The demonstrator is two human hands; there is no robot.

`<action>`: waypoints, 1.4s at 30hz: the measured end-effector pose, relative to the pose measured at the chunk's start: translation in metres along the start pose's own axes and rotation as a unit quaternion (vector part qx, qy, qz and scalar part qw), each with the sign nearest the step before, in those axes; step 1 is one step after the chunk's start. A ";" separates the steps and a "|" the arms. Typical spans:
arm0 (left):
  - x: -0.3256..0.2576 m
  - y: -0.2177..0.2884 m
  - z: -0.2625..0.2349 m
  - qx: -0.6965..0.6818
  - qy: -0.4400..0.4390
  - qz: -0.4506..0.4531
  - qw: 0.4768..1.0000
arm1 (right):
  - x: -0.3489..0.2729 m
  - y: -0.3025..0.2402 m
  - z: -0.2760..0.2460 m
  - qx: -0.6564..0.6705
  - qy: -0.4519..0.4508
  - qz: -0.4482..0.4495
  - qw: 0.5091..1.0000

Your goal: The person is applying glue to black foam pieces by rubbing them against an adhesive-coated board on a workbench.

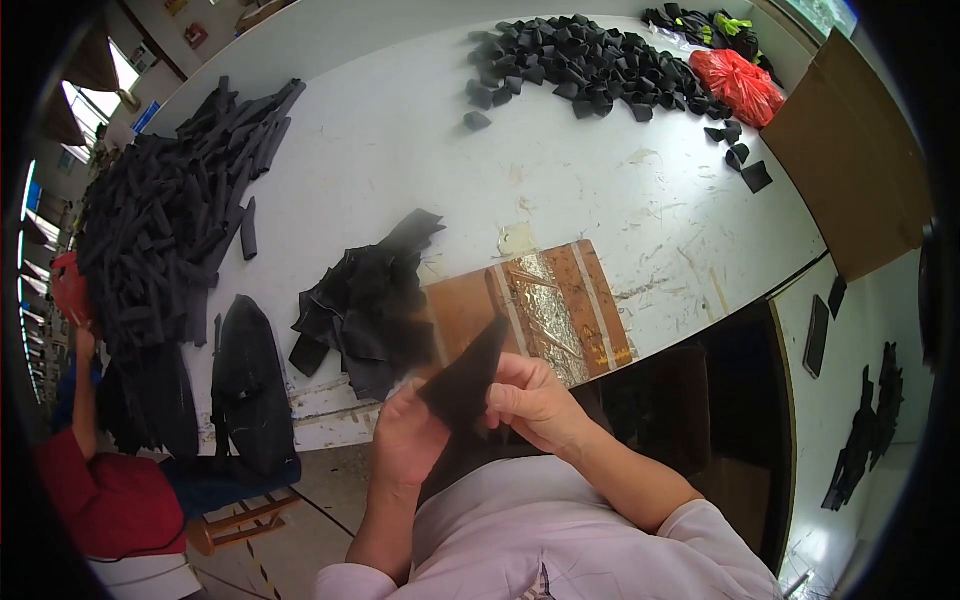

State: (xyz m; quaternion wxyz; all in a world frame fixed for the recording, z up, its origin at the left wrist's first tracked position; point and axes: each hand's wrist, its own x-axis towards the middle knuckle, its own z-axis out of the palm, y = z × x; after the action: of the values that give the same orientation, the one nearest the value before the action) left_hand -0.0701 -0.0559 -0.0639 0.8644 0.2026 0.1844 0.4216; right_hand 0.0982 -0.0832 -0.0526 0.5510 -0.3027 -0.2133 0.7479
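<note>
Hands together near table edge; left hand and right hand both pinch black fabric triangle, held up between them. Heap of black scraps just beyond on white table.

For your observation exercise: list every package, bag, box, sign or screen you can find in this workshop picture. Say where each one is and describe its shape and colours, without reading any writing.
Crumpled red plastic bag: far right of the white table, beside the heap of small black pieces.
Flat brown cardboard sheet: leaning at the table's right edge, plain, no visible print.
Small blue sign: on the far wall at upper left, rectangular, too small to make out.
No screens visible.
</note>
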 end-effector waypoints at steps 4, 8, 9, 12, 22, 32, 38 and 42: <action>0.001 -0.004 0.006 0.025 0.116 -0.032 0.992 | 0.003 0.005 0.004 -0.230 0.099 -0.144 0.957; 0.001 -0.014 0.020 0.311 0.236 0.086 0.916 | 0.001 -0.003 0.004 -0.557 0.175 -0.335 0.740; 0.001 -0.013 0.028 0.348 0.220 0.139 0.901 | -0.001 -0.003 0.002 -0.598 0.178 -0.377 0.684; 0.003 -0.005 0.046 0.333 0.178 0.106 0.920 | -0.002 0.002 -0.008 -0.639 0.163 -0.421 0.622; 0.019 0.002 0.046 0.220 0.174 -0.019 0.959 | -0.004 0.000 -0.016 -0.753 0.115 -0.458 0.459; 0.019 0.002 0.034 0.221 0.190 -0.035 0.956 | -0.001 0.002 -0.017 -0.777 0.093 -0.457 0.424; 0.016 -0.004 0.036 0.376 0.209 0.060 0.901 | 0.000 0.003 -0.017 -0.800 0.052 -0.467 0.373; 0.016 -0.006 0.032 0.436 0.203 0.077 0.873 | -0.004 -0.002 -0.015 -0.774 0.021 -0.379 0.507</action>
State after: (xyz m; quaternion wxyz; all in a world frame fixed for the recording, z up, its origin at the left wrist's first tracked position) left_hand -0.0410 -0.0532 -0.0419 0.5966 0.4820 0.5048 0.3961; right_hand 0.1104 -0.0867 -0.0611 0.3328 -0.5148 -0.7901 -0.0014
